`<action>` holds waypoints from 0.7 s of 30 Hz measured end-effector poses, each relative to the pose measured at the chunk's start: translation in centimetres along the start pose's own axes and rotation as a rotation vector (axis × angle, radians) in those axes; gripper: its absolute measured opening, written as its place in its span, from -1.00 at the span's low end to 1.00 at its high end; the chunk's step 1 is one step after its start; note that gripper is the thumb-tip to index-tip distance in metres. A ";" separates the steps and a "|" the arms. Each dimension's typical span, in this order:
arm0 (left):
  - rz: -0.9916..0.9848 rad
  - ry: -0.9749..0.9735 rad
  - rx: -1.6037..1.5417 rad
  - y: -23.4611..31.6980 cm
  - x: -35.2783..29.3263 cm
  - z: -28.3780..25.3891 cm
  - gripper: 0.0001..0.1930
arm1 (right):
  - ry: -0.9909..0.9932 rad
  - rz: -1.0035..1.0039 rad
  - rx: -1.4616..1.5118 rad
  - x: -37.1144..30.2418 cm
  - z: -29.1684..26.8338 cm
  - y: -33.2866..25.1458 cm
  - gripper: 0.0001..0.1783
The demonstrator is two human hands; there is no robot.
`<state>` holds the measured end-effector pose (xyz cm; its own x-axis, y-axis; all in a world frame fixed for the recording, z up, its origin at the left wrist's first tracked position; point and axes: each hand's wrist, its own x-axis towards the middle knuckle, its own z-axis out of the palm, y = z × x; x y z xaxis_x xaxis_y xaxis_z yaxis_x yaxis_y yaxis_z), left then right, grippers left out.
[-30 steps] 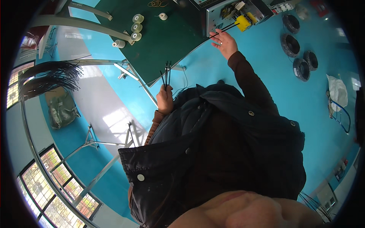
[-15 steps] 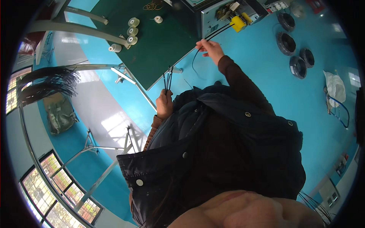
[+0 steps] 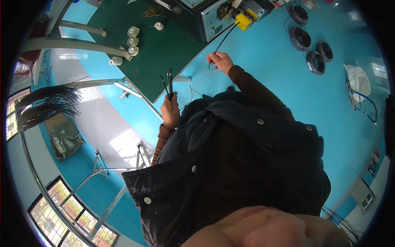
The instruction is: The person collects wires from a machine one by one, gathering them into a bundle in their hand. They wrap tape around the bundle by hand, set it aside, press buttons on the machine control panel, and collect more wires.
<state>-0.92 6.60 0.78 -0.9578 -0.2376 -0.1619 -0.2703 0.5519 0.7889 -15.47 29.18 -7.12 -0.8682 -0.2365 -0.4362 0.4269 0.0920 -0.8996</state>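
My left hand [image 3: 170,110] is closed around several short black cables [image 3: 170,84], whose ends point up and away from me. Farther right, my right hand [image 3: 222,62] pinches one black cable [image 3: 225,38]. From my fingers this cable runs up to the yellow part [image 3: 243,22] on the front of a machine [image 3: 213,25], and its other end curls below my hand. The machine, with a light panel, stands at the right side of a green table [image 3: 152,78]. Where the cable enters the yellow part is too small to make out.
Tape rolls [image 3: 133,41] and a white spool [image 3: 159,26] stand on the table. Black cable coils [image 3: 300,38] lie on the blue floor at right. At left, a bundle of black cables [image 3: 49,101] hangs over a metal rail [image 3: 31,173]. Metal legs [image 3: 96,168] stand nearby.
My right hand has moved down, away from the yellow part, and a longer stretch of cable shows between them. My left hand still grips its cables. The whole view has shifted a little.
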 end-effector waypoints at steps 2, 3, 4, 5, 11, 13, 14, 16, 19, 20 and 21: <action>0.097 -0.018 -0.051 0.3 0.9 -0.2 -0.82 | -0.045 0.008 -0.051 -1.0 1.0 0.9 -0.63; 0.074 -0.028 -0.097 0.4 1.4 0.1 -0.82 | -0.062 -0.082 -0.082 -1.5 1.4 1.9 -0.65; 0.050 -0.036 -0.144 0.7 1.9 0.4 -0.82 | -0.079 -0.174 -0.112 -1.9 2.0 2.5 -0.67; 0.041 -0.028 -0.138 1.1 2.1 0.6 -0.82 | -0.103 -0.289 -0.138 -2.4 2.7 3.2 -0.69; -0.104 -0.104 -0.385 3.1 3.7 2.0 -0.74 | -0.283 -0.345 -0.424 -5.2 5.8 2.7 -0.65; -0.096 -0.097 -0.454 3.0 4.0 2.7 -0.74 | -0.392 -0.344 -0.613 -6.5 6.3 1.4 -0.60; -0.085 -0.093 -0.524 2.9 4.1 3.0 -0.73 | -0.396 -0.343 -0.611 -6.7 6.7 1.5 -0.60; -0.076 -0.100 -0.595 2.8 4.4 3.4 -0.73 | -0.408 -0.361 -0.784 -7.1 7.1 1.7 -0.60; 0.022 -0.070 -0.760 2.3 4.3 3.9 -0.75 | -0.443 -0.278 -0.885 -6.5 7.6 1.5 -0.59; 0.016 -0.071 -0.761 2.0 4.1 3.8 -0.75 | -0.445 -0.273 -0.884 -6.6 7.4 1.5 -0.59; 0.044 -0.082 -0.688 1.8 3.8 3.4 -0.76 | -0.533 -0.316 -0.819 -6.6 7.1 1.4 -0.63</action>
<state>-5.42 9.41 -0.44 -0.9781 -0.1502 -0.1437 -0.1330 -0.0790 0.9880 -7.31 23.97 -5.32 -0.6007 -0.7448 -0.2905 -0.2784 0.5355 -0.7974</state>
